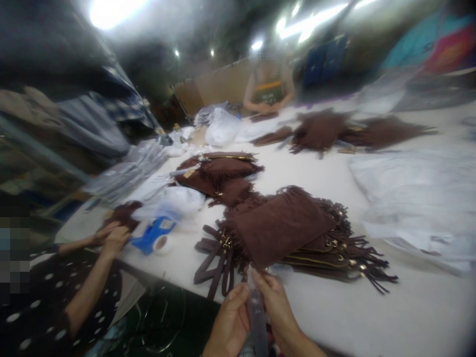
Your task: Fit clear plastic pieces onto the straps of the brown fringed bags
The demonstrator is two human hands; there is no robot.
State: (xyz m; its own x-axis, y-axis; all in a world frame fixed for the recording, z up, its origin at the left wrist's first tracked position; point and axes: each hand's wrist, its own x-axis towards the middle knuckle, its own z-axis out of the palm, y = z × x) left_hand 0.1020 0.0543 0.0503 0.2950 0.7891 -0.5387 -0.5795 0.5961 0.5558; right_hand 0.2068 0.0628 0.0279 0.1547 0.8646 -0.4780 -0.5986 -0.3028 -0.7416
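Note:
At the front table edge, my right hand [277, 302] pinches the upper end of a long, narrow piece of translucent plastic [257, 315], which looks like a folded plastic bag. My left hand [232, 317] closes on its left side, thumb up near the top. The plastic hangs down between both hands; its lower end leaves the picture. Just beyond my fingertips lies a stack of brown fringed pouches [282, 228] with gold-coloured zips and rings. Dark wrist straps [219, 258] fan out from its left side.
More brown fringed pouches [226, 171] lie farther back. White plastic bags [416, 198] cover the right side. At left, a co-worker's hands [115, 238] handle a brown item beside a blue tape dispenser [154, 235]. Another person [268, 94] works across the white table [390, 322].

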